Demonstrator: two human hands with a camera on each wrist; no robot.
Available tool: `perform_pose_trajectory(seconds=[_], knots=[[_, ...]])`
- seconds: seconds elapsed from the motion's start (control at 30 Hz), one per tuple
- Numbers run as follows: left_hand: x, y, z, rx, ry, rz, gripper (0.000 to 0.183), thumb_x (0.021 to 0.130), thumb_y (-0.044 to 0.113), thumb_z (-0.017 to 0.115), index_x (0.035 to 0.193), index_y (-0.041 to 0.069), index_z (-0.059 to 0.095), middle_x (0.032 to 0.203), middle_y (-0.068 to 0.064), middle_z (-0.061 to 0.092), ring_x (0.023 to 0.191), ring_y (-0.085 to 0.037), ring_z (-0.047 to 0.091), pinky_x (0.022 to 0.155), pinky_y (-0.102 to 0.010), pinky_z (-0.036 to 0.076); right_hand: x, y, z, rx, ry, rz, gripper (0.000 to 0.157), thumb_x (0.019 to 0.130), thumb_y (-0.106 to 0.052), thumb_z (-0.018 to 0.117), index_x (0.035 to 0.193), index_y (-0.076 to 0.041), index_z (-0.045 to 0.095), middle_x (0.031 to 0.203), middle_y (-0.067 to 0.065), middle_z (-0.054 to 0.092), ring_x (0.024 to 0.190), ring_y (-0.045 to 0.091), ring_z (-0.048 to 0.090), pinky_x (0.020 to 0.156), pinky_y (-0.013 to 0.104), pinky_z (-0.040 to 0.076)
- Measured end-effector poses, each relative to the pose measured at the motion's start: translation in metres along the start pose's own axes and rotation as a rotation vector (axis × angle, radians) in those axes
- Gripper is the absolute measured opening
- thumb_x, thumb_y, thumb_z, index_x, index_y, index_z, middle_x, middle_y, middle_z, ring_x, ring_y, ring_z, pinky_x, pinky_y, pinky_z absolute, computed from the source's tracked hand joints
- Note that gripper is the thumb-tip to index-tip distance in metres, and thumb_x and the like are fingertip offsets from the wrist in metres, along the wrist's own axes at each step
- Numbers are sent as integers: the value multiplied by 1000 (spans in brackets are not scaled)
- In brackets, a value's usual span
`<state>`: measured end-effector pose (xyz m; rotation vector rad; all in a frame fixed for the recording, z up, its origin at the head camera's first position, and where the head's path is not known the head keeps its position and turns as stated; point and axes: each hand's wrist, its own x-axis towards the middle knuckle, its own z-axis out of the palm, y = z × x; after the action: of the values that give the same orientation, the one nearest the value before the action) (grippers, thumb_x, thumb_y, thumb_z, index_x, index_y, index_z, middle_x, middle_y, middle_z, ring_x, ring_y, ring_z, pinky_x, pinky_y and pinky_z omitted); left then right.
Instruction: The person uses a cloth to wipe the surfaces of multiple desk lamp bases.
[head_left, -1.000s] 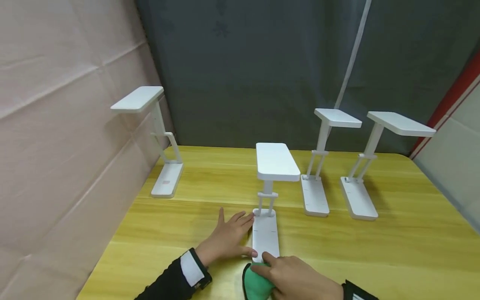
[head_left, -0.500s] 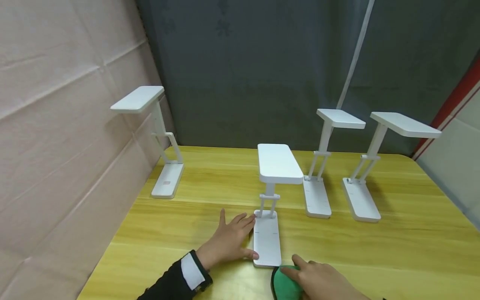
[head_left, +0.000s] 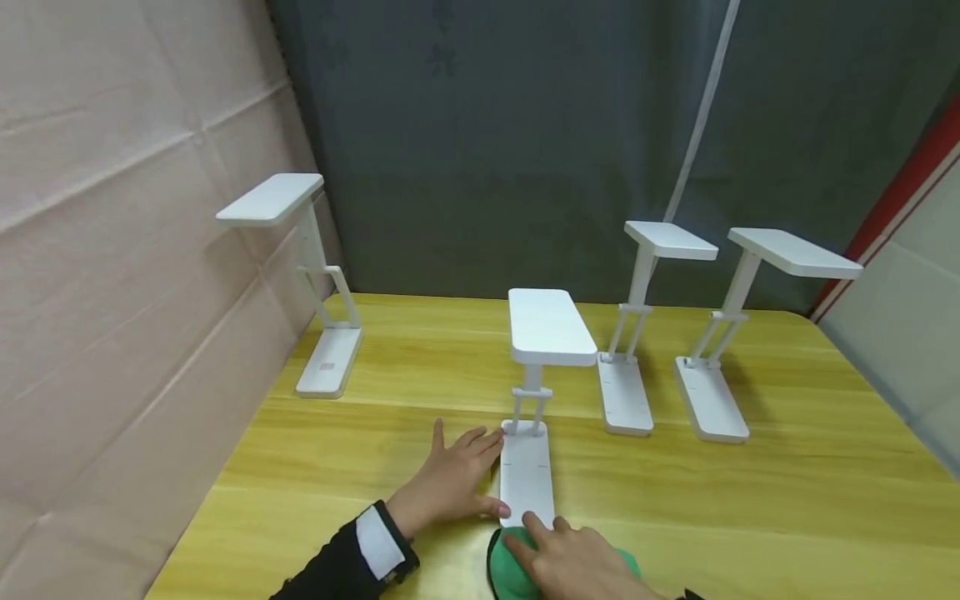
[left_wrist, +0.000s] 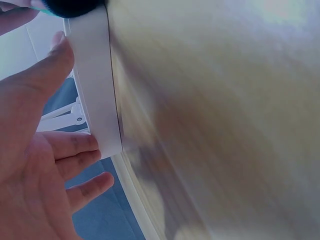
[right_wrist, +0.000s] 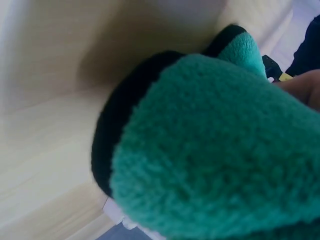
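A white desk lamp stands before me, unfolded, its flat head raised on a jointed stem over a long base. My left hand touches the left edge of that base with spread fingers; the left wrist view has the thumb and fingertips along the side of the lamp base. By the near end of the base, my right hand holds a green fuzzy cloth with black edging. That cloth fills most of the right wrist view and hides the gripping fingers there.
Two similar white lamps, one nearer the middle and one farther right, stand on the wooden table. Another lamp is at the back left, close to the pale cloth wall. A dark curtain hangs behind.
The right hand went right with the green cloth, past the base's near corner, then came back left to the near end. The left hand keeps its place on the lamp base.
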<state>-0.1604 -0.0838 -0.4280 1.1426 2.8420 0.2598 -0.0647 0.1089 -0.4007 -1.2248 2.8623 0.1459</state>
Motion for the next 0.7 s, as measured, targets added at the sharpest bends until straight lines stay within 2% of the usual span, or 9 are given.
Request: perform_pose_trajectory(seconds=[0.17,0.23,0.3,0.37,0.4,0.47,0.53,0.6,0.7], knots=[[-1,-1,2,-22,10,9,89,74,69,51,138,10,30,145,-1,27,130,-25,27,93,-73,8,-14,8,-1,99,-104,111,73,72,-77,43,119,-22,54,108,6,51,70,21,53,40,27,38],[-1,-1,2,-22,11,9,89,74,69,51,138,10,30,145,-1,27,130,-25,27,94,-73,7,-21,14,-2,129,-139,146,72,70,-76,49,118,-22,54,107,5,50,69,21,52,41,27,39],[-1,-2,3,-17,9,7,90,74,69,51,138,10,30,145,0,26,130,-24,26,94,-73,7,-27,22,-4,139,-140,157,63,71,-66,60,116,-22,55,102,3,50,64,17,50,41,26,38],[-2,-2,3,-14,8,4,90,74,70,50,138,11,30,145,0,26,130,-24,26,94,-73,6,-34,31,-11,198,-142,154,45,73,-44,69,112,-25,57,92,-2,48,58,12,44,42,24,36],[-2,-2,3,-11,9,5,90,74,70,49,138,11,30,145,0,26,130,-24,26,93,-73,7,-36,37,-17,248,-154,158,43,72,-34,71,112,-28,57,91,-4,47,58,9,43,44,25,36],[-2,-2,3,-4,12,5,90,74,70,49,138,11,29,145,0,26,130,-24,26,93,-73,7,-37,49,-28,332,-128,152,50,68,-15,69,114,-32,57,89,-8,46,57,6,41,46,24,36],[-2,-2,3,-1,18,7,90,74,70,48,139,11,29,145,0,26,130,-24,26,93,-74,8,-31,60,-38,421,-85,145,56,67,-8,66,116,-34,55,88,-11,43,60,4,39,49,23,37],[-2,-2,3,1,23,9,90,74,70,49,139,11,28,145,0,26,130,-24,26,93,-74,8,-19,68,-43,451,-16,137,56,70,-9,65,120,-31,54,91,-11,44,63,5,42,51,23,38],[-2,-1,4,-6,17,4,90,74,70,49,139,12,28,145,1,26,131,-23,25,93,-73,7,5,77,-38,431,67,140,53,72,-10,61,122,-23,53,93,-8,45,67,6,44,54,22,41]])
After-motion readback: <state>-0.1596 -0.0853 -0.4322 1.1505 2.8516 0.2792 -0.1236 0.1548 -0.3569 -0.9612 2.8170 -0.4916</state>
